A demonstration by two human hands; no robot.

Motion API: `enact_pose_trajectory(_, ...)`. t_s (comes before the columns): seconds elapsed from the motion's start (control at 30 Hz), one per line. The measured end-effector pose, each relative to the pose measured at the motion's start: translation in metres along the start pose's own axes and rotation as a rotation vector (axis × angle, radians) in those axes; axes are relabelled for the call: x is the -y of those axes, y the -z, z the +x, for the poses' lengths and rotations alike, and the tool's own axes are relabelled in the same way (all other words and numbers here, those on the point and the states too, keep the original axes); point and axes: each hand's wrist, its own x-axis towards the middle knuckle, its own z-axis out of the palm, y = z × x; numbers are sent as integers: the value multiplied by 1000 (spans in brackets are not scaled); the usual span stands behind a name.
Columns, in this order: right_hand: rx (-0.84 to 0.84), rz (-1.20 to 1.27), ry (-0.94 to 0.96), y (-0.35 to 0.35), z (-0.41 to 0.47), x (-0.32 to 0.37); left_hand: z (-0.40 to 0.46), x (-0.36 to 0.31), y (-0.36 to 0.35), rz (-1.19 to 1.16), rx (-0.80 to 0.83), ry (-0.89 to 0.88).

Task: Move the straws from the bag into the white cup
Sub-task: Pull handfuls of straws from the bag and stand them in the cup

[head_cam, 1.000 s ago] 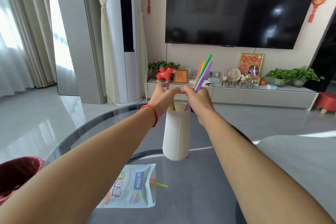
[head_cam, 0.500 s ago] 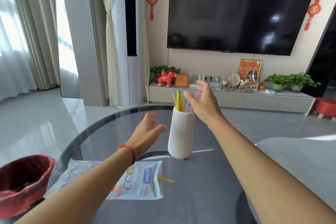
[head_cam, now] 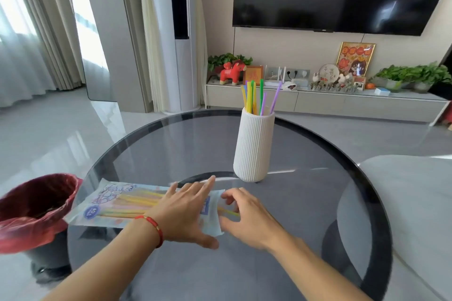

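Note:
A clear printed bag (head_cam: 117,205) with several coloured straws inside lies flat on the round glass table (head_cam: 305,203), its open end pointing right. My left hand (head_cam: 186,210) presses flat on the bag near its mouth. My right hand (head_cam: 247,215) is at the mouth, fingers and thumb curved around a yellow straw end (head_cam: 232,213) that sticks out. Whether they grip it is blurred. The ribbed white cup (head_cam: 253,146) stands upright behind the hands, with several yellow, green and purple straws (head_cam: 254,98) in it.
A bin lined with a red bag (head_cam: 34,205) stands at the table's left edge. A pale seat or table surface (head_cam: 415,215) lies to the right. A TV and a low cabinet with plants and ornaments are far behind.
Both hands have come down from the cup to the bag. The left hand now lies flat on the bag and the right hand has reached its mouth. The straws they held stand in the cup.

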Motion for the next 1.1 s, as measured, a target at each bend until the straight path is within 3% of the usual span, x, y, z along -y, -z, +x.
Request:
enact_pose_trajectory(0.1,-6,68,12,-3,2,0,0,1,-2,0,-132,-7)
enact_pose_trajectory(0.23,-86,95,91,-6,1,-1,1,-2,-2,-16,-214,-32)
enact_pose_trajectory(0.43,-72,76,179,-11,5,-4,1,-14,-4,-6,-349,-137)
enact_pose_trajectory(0.8,-68,89,118,5,2,-21,-3,-14,-3,9,-337,-78)
enact_pose_trajectory(1.1,12,292,89,4,3,-19,-6,-19,-4,14,-336,-56)
